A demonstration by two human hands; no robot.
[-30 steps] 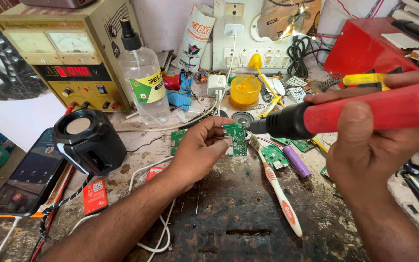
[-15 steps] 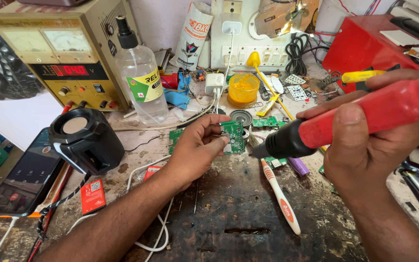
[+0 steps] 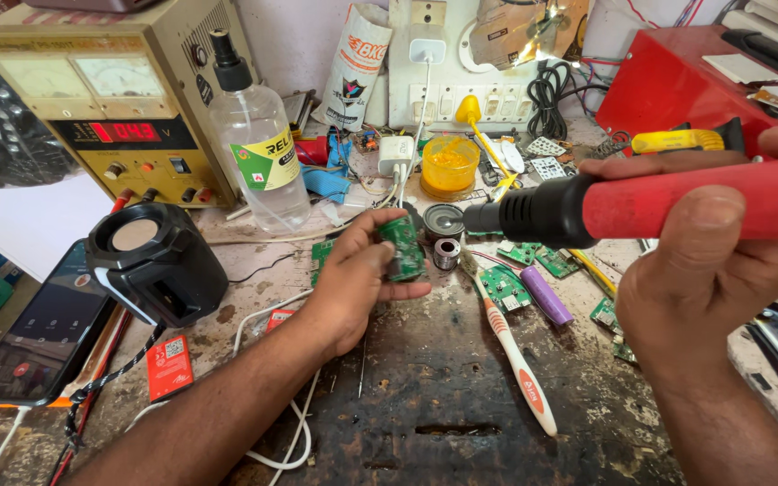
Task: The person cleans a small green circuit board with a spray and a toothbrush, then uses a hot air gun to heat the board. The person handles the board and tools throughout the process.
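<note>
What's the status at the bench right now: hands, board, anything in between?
Left hand grips small green circuit board, lifted off bench. Right hand holds red soldering iron, tip hidden, near board. White-orange toothbrush lies between hands.

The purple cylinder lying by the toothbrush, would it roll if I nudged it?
Probably: the purple cylinder is smooth and round and lies on its side. It likely stops soon, hemmed by the toothbrush and small green circuit boards alongside it.
</note>
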